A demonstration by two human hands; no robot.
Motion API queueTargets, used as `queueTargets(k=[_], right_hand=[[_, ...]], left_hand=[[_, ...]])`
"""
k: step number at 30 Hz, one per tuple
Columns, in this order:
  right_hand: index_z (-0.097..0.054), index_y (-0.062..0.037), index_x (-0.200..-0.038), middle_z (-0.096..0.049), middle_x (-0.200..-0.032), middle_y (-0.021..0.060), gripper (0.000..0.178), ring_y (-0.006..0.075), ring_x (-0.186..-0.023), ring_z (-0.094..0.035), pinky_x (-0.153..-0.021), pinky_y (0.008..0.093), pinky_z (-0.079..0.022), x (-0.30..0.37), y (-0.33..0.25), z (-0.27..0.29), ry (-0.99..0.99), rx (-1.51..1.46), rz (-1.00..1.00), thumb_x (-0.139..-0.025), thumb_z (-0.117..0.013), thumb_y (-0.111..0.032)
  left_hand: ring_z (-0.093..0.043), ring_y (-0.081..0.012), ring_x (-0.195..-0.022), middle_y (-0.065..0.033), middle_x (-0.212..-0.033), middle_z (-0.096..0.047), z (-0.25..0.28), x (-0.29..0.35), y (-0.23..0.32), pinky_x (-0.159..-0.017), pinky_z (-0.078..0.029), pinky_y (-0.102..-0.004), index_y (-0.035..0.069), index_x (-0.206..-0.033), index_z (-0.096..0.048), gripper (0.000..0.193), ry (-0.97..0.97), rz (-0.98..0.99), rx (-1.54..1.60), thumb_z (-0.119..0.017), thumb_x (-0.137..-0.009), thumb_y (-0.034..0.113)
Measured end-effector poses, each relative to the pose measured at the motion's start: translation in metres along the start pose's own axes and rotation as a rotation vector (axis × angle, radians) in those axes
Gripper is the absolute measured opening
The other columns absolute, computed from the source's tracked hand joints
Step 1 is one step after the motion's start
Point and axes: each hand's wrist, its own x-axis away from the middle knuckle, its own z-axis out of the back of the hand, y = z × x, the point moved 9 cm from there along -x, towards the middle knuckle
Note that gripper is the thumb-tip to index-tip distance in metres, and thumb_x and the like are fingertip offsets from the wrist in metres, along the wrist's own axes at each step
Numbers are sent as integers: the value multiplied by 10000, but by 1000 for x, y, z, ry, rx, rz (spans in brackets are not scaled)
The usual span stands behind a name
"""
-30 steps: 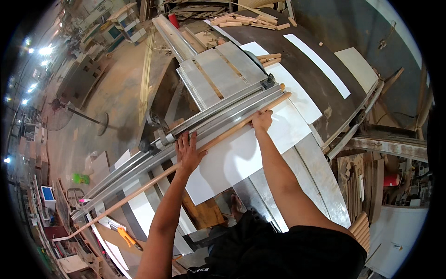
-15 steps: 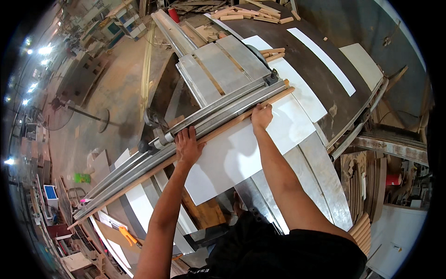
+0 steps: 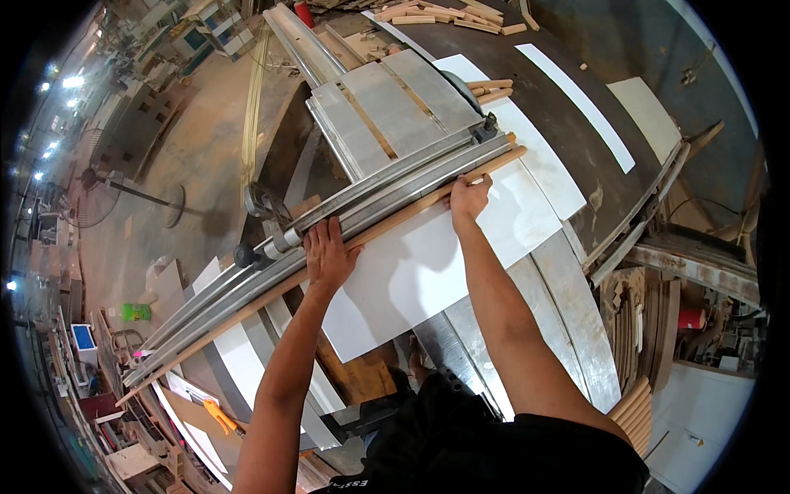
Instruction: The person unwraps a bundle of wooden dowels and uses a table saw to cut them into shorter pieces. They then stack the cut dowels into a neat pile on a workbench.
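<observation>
A long wooden strip (image 3: pixel 411 207) lies along the near side of a metal fence (image 3: pixel 374 216), slanting from lower left to upper right. Its right end reaches slightly past the fence. My left hand (image 3: pixel 330 257) rests over strip and fence, its fingers on the metal and its thumb on the near side. Farther right, my right hand (image 3: pixel 469 198) holds the strip near that end, with fingers curled and partly hidden. Beneath my hands is a white sheet (image 3: pixel 387 288), lying on the machine's metal table (image 3: pixel 547 284).
Beyond the fence is a grey sliding table (image 3: pixel 354 103) with two slots. Short wood pieces (image 3: pixel 448 15) are heaped at the far end of a dark tabletop (image 3: pixel 576 115). An orange air gun (image 3: pixel 220 417) lies lower left; a standing fan (image 3: pixel 90 177) is on the left floor.
My right hand has shifted its grip slightly, its fingers now turned more to the right. My left hand stays at the same place on the fence. The whole view has shifted a little.
</observation>
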Motion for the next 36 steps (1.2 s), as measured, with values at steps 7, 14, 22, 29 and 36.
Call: queueTargets(k=[7,14,22,29,36], right_hand=[[-278,35,-1459,-664,-718,189,648,260,-417,-601,-389,365,-492,-5,-1,-7,-49,-9,2,-913,-594,-111],[-268,28,-1482,-662,-724,181,653,236,-437,-614,-368,341,-508,-8,0,-14,-73,15,-48,-931,-593,-102],[-211,36,-1512,-671,-725,184,692,238,-445,-626,-364,341,-513,-17,0,-22,-107,-19,-51,-949,-582,-119],[-193,46,-1517,-667,-717,177,708,239,-448,-629,-368,341,-518,-26,5,-25,-117,-24,-50,-950,-582,-125],[-236,28,-1505,-647,-760,163,663,236,-446,-609,-376,345,-509,-34,12,-34,-129,-70,-52,-945,-570,-92]], left_hand=[[-465,-370,-1150,-171,-1237,-481,3,-6,2,-1003,-355,-487,23,-1308,-458,793,55,21,-20,-839,-700,360],[-459,-367,-1176,-171,-1272,-485,-7,-11,-3,-1023,-355,-482,29,-1306,-449,821,56,32,-22,-854,-692,394],[-454,-368,-1180,-170,-1259,-492,-14,-20,-5,-1035,-337,-487,32,-1307,-465,851,34,85,-45,-864,-664,423],[-453,-372,-1180,-172,-1253,-497,-21,-26,-5,-1028,-341,-492,25,-1289,-475,851,35,86,-56,-869,-646,421],[-471,-377,-1148,-170,-1208,-503,-21,-31,-2,-989,-368,-489,27,-1261,-483,801,66,77,-76,-858,-656,396]])
